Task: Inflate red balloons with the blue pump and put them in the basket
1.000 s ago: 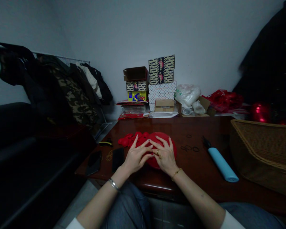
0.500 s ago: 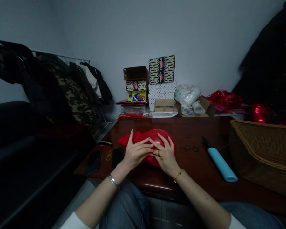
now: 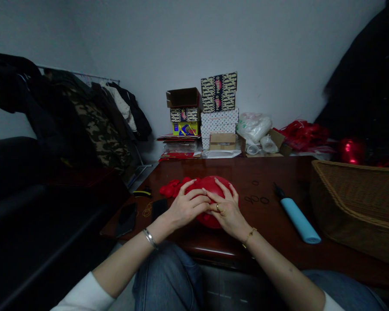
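Note:
An inflated red balloon lies at the front of the dark table, between my hands. My left hand is on its near left side, fingers bent and tips meeting the other hand's at the balloon. Fingers of my right hand spread over the right side, while its thumb side presses in beside the left fingertips. The balloon's neck is hidden by the fingers. Just left of it lies a heap of limp red pieces, probably flat balloons.
A blue hand pump and a wicker basket are at right. Black rings lie before them. To the left are two dark phones, tan rubber bands and a black-yellow tool. Boxes stack behind.
My left hand's raised index finger has come down and curled toward the balloon. The left wrist has shifted slightly left, and my right hand has moved slightly right and down.

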`<move>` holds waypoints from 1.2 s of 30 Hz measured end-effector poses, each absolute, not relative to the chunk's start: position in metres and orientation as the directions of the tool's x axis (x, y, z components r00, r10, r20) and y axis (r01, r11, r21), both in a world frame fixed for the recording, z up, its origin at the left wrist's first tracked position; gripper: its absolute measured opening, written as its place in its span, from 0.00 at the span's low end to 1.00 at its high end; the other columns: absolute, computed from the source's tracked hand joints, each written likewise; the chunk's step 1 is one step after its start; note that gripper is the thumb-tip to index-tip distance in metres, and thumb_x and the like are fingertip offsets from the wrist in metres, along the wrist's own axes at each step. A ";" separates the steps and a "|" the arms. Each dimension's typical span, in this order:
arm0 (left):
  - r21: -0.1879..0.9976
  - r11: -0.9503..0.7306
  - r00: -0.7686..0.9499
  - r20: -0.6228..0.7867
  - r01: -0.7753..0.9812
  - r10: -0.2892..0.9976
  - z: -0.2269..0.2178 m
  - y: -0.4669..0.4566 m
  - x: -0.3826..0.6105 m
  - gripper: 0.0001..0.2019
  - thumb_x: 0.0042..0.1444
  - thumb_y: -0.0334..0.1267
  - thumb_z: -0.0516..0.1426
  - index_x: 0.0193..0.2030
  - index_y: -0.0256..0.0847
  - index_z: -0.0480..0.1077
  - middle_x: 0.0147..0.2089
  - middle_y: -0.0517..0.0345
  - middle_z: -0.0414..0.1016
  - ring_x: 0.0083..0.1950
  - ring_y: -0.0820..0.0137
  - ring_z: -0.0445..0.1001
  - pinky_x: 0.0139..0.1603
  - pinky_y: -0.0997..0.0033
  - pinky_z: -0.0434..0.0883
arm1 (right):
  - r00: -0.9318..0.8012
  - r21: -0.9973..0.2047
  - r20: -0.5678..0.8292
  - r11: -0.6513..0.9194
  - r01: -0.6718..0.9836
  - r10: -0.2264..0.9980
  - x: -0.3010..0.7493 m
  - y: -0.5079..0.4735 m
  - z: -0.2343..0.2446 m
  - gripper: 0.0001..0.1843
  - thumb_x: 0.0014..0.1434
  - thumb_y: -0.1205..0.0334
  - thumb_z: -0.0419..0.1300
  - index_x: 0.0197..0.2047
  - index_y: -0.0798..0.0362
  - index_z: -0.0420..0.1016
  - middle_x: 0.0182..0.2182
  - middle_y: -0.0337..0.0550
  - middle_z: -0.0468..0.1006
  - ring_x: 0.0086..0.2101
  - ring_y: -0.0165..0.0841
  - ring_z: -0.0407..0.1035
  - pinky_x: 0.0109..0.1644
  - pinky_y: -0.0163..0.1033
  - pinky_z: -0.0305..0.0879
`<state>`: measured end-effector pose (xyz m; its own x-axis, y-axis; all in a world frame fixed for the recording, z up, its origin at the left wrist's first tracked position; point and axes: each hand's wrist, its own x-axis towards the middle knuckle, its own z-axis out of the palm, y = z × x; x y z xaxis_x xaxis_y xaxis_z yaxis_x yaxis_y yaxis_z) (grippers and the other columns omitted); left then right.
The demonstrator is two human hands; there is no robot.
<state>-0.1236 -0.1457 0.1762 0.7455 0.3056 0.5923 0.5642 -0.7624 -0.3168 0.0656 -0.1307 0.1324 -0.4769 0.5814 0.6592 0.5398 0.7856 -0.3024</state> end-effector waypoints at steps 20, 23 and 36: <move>-0.341 -0.778 0.826 0.419 0.528 0.377 0.194 -0.154 -0.119 0.10 0.58 0.34 0.53 0.45 0.50 0.70 0.47 0.59 0.73 0.58 0.66 0.63 0.66 0.45 0.47 | -0.506 -0.296 0.640 0.794 0.531 0.578 0.065 -0.138 0.137 0.12 0.57 0.65 0.54 0.31 0.40 0.78 0.52 0.32 0.71 0.64 0.38 0.38 0.62 0.63 0.32; -0.318 -0.787 0.833 0.372 0.528 0.409 0.201 -0.158 -0.118 0.09 0.58 0.33 0.53 0.44 0.47 0.70 0.47 0.58 0.72 0.58 0.66 0.62 0.66 0.48 0.49 | -0.525 -0.295 0.631 0.803 0.517 0.570 0.066 -0.138 0.137 0.09 0.57 0.61 0.56 0.33 0.39 0.78 0.53 0.31 0.70 0.64 0.39 0.36 0.62 0.64 0.32; 0.047 -0.779 0.709 0.384 0.625 0.592 0.197 -0.166 -0.122 0.09 0.62 0.39 0.48 0.37 0.39 0.67 0.37 0.52 0.71 0.42 0.68 0.66 0.47 0.65 0.63 | -0.532 -0.357 0.616 0.808 0.469 0.581 0.073 -0.136 0.133 0.13 0.55 0.65 0.57 0.36 0.36 0.77 0.55 0.30 0.67 0.64 0.40 0.38 0.60 0.68 0.35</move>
<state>-0.1223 -0.1658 0.1969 0.7090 0.5918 0.3836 0.6251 -0.7791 0.0466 0.0729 -0.1358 0.1327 -0.5319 0.5811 0.6160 0.4687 0.8078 -0.3573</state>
